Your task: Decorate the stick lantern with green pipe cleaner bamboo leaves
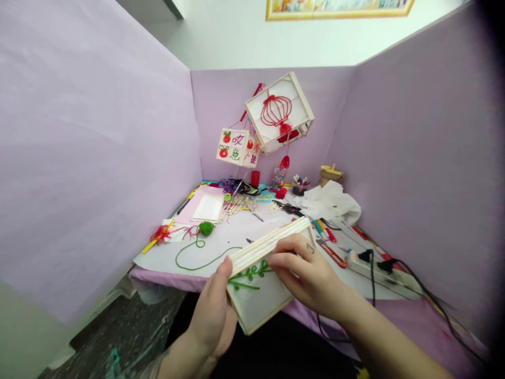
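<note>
A wood-framed white panel (262, 308) is tilted in front of me, just over the table's front edge. A green yarn branch with looped leaves (252, 272) lies across its face. My left hand (213, 305) grips the panel's left edge, thumb on top and fingers underneath. Over the panel's upper right, my right hand (298, 268) has its fingertips pinched at the end of the green branch; whatever is between them is hidden. Green yarn (197, 267) runs in a loose curve across the table from a green yarn ball (206, 228) to the panel's left side.
Two decorated box lanterns (276, 113) (239, 148) hang at the back. White crumpled cloth (331, 202), an orange cutter (332, 253) and a power strip (384, 273) with cables lie right. A white frame (208, 208) and red yarn (161, 233) lie left. Purple partitions stand around.
</note>
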Demonstrator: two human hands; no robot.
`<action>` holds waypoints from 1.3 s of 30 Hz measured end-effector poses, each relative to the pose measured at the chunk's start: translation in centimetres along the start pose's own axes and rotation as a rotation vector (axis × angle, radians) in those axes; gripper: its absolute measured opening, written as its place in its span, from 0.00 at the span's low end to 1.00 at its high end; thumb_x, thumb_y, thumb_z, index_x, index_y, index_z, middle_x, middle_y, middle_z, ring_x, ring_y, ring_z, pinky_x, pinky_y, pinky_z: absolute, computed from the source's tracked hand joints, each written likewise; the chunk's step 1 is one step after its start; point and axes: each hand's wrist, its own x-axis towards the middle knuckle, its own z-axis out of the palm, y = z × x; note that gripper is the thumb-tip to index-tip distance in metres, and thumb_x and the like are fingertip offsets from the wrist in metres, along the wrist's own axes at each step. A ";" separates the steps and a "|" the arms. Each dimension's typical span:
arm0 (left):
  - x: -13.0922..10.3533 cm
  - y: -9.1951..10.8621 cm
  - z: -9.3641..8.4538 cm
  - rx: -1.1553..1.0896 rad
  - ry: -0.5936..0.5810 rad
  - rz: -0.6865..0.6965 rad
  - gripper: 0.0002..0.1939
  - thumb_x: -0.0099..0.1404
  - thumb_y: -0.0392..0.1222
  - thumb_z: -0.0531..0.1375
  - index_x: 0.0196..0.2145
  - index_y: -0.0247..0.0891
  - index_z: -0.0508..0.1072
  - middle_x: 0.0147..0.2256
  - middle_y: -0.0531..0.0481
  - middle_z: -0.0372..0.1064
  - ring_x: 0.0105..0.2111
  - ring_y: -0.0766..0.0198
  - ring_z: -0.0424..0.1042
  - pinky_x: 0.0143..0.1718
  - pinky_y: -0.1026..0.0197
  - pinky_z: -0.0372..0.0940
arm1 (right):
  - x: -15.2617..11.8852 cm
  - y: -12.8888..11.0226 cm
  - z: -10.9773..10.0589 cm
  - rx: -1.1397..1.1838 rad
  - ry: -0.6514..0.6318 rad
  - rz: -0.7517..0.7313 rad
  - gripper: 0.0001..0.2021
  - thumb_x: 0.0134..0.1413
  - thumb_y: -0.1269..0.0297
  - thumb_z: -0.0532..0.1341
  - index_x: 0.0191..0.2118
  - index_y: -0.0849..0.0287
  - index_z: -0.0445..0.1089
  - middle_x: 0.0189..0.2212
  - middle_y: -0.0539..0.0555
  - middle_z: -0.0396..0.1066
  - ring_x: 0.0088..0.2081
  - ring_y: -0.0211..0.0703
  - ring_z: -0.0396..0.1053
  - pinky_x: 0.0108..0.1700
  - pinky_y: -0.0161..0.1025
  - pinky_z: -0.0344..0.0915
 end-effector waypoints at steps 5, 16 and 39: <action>0.1 -0.1 -0.1 0.023 -0.002 -0.020 0.24 0.68 0.45 0.58 0.58 0.30 0.69 0.50 0.38 0.74 0.56 0.46 0.68 0.62 0.47 0.57 | 0.0 0.7 0.0 -0.088 -0.020 -0.081 0.12 0.58 0.78 0.57 0.42 0.57 0.72 0.37 0.54 0.66 0.37 0.41 0.67 0.36 0.37 0.68; 0.1 -0.1 -0.1 0.057 -0.002 -0.053 0.26 0.67 0.46 0.57 0.59 0.28 0.67 0.50 0.36 0.74 0.54 0.45 0.70 0.60 0.46 0.59 | 0.4 0.4 -0.1 -0.193 -0.113 -0.061 0.05 0.61 0.72 0.56 0.36 0.59 0.69 0.36 0.56 0.65 0.37 0.42 0.66 0.37 0.37 0.68; 0.9 0.2 0.0 -0.002 0.054 -0.226 0.29 0.70 0.44 0.53 0.64 0.27 0.57 0.54 0.33 0.71 0.56 0.46 0.69 0.61 0.46 0.58 | -0.4 0.2 -2.5 0.046 0.142 0.303 0.07 0.60 0.70 0.58 0.31 0.56 0.62 0.26 0.50 0.64 0.28 0.39 0.63 0.29 0.35 0.62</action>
